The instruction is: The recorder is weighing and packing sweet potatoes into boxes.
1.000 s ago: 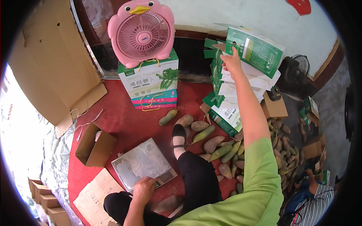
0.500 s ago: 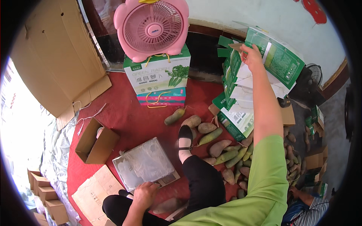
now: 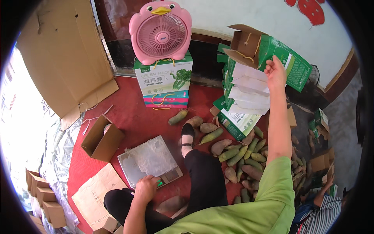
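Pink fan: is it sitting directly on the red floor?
No, the pink fan stands on top of a green-and-white carton, well above the floor.

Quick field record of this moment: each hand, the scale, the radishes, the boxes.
left hand: rests on the front edge of the scale
right hand: raised, gripping a green carton atop the carton stack
scale: on the red floor, pan covered in clear plastic, nothing on it
radishes: loose pile on the floor right of the leg
fan: pink, standing on printed boxes
open brown box: left of the scale
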The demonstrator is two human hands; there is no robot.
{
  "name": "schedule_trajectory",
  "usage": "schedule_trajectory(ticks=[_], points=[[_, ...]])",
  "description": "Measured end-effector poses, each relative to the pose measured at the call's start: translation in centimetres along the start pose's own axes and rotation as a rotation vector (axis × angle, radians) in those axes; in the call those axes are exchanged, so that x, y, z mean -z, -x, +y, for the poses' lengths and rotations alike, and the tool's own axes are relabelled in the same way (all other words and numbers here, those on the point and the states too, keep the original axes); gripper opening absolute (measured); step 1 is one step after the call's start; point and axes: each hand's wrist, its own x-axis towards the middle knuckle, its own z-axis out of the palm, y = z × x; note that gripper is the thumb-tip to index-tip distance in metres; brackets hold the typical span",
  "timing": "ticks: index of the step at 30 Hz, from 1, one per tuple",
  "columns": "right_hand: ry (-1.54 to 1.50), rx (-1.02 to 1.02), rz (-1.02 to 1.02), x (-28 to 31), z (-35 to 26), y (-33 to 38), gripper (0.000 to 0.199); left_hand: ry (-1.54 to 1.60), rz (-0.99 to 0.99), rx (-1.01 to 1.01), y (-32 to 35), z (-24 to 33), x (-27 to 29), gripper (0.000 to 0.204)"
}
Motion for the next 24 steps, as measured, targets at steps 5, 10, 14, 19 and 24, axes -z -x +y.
schedule_trajectory(ticks=[5,10,14,19,24], points=[[0.014,0.060,-0.124,-3.1,-7.4,9.1,0.015,0.060,0.091,0.063,1.6,0.7,1.9,0.016],[-0.077,0.002,-0.334,-4.9,-11.0,16.9,0.021,0.129,0.209,0.095,3.1,1.1,4.2,0.030],[-0.119,-0.167,-0.495,-5.6,-11.0,20.0,0.013,0.124,0.504,0.095,4.4,1.2,5.5,0.064],[-0.096,-0.474,-0.550,-9.2,-6.1,24.2,0.014,-0.001,0.704,0.094,6.2,1.1,7.1,0.082],[-0.098,-0.831,-0.736,-13.1,0.9,29.3,0.013,-0.038,0.721,0.170,7.6,0.1,7.6,0.069]])
